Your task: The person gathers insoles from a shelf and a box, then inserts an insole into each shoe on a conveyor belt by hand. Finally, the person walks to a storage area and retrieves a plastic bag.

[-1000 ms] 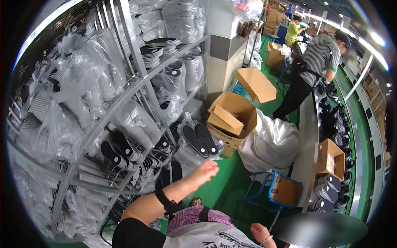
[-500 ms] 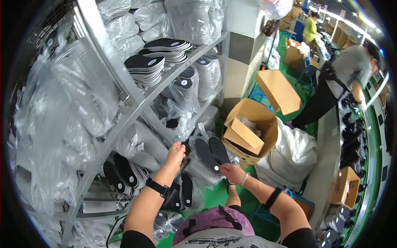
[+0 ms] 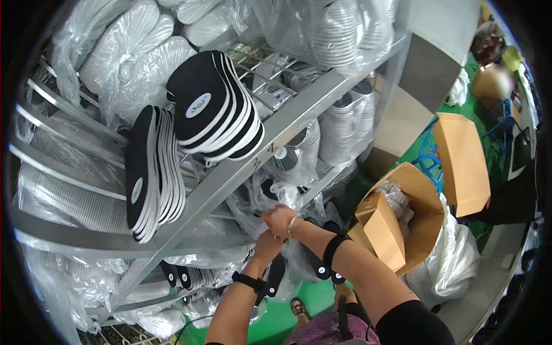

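My right hand (image 3: 280, 219) is closed at a clear plastic bag (image 3: 283, 198) just under the shelf edge. Touching it from below is my left hand (image 3: 268, 246), fingers curled; what they hold, if anything, is hidden. Black insoles (image 3: 319, 265) in clear plastic lie below my right forearm, partly covered by it. Another black insole (image 3: 276, 275) shows beside my left wrist. On the shelf above my hands stand two stacks of black insoles with white edges and round white stickers, a wide stack (image 3: 201, 109) and a narrow leaning stack (image 3: 150, 178).
A grey metal shelf beam (image 3: 253, 164) crosses diagonally in front of me. Bagged insoles (image 3: 351, 123) fill the shelves. At right stand an open cardboard box (image 3: 422, 230), an upright cardboard piece (image 3: 462, 164) and a white sack (image 3: 451, 264). A blue stool (image 3: 428, 155) is behind them.
My hands, apart before, have come together at the plastic bag under the shelf. My right hand has left the pair of black insoles. The view has shifted closer to the shelf.
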The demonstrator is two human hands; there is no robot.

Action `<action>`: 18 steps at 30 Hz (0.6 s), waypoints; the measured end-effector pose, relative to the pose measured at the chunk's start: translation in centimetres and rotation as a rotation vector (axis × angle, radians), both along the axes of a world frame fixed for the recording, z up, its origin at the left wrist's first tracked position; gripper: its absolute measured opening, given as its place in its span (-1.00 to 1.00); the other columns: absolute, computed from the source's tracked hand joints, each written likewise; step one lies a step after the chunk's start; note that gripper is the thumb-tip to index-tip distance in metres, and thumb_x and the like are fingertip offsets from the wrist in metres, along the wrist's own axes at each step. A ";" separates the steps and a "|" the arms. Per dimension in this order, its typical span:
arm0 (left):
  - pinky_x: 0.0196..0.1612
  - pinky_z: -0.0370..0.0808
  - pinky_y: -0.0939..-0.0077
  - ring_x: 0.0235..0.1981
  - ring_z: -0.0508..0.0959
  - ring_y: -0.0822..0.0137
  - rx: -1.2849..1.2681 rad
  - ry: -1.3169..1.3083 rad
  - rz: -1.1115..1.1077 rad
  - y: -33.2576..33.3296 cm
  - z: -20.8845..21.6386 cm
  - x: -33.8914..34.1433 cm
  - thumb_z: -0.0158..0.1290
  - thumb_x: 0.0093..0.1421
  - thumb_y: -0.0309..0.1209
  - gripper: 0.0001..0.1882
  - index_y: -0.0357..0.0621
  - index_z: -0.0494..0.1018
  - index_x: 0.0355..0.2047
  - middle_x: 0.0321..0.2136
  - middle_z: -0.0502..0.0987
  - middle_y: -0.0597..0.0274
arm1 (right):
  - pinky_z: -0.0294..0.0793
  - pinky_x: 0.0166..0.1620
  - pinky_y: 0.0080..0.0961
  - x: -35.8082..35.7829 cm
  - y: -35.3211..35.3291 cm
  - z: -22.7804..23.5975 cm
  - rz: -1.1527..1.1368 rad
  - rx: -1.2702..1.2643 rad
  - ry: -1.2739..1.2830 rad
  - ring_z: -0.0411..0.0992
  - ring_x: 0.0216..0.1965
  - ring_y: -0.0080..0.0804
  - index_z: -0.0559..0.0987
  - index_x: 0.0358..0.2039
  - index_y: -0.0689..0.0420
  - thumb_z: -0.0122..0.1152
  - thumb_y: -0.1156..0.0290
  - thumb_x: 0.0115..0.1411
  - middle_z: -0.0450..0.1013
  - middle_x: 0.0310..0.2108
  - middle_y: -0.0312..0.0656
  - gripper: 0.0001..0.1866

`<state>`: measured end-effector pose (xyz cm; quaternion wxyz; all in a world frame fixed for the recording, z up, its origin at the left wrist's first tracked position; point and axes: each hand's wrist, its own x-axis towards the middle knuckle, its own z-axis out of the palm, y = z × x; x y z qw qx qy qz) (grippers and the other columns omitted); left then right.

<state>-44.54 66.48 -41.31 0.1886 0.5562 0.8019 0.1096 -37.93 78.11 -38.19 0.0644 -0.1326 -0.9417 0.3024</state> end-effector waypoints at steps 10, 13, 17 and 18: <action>-0.32 0.39 0.40 -0.25 0.38 0.09 0.202 -0.643 0.897 1.6 -3.0 -3.0 -0.11 0.00 -0.52 -0.52 -0.29 0.02 -0.06 -0.28 0.36 -0.02 | 0.37 -0.22 -0.28 2.3 2.5 -2.9 -0.511 -0.334 -0.266 0.37 -0.24 -0.08 0.33 -0.22 0.15 -0.07 0.51 -0.07 0.26 -0.14 -0.03 -0.68; -0.33 0.38 0.49 -0.19 0.31 0.30 0.281 -0.838 1.050 3.9 -1.0 -2.9 -0.05 0.00 -0.51 -0.40 -0.26 -0.09 0.00 -0.23 0.32 0.10 | 0.38 -0.24 -0.29 2.8 2.9 -3.0 -0.582 -0.335 -0.253 0.37 -0.27 -0.04 0.28 -0.14 0.15 -0.08 0.54 -0.07 0.23 -0.13 -0.02 -0.61; -0.12 0.21 0.47 -0.14 0.29 0.34 0.685 -0.936 1.078 5.9 2.3 -2.4 -0.05 -0.02 -0.47 -0.29 -0.08 -0.18 0.08 -0.18 0.31 0.19 | 0.38 -0.31 -0.30 3.1 1.9 -3.8 -0.680 -0.494 0.237 0.39 -0.36 -0.06 0.23 -0.09 0.12 -0.04 0.54 -0.07 0.28 -0.24 -0.02 -0.55; 0.03 0.10 0.41 -0.04 0.26 0.27 0.814 -1.042 0.998 6.0 2.7 -2.7 -0.07 -0.02 -0.44 -0.17 0.05 -0.31 0.17 -0.11 0.30 0.16 | 0.38 -0.31 -0.30 3.2 1.6 -3.5 -0.680 -0.500 0.230 0.39 -0.36 -0.06 0.23 -0.09 0.12 -0.04 0.54 -0.07 0.28 -0.24 -0.02 -0.55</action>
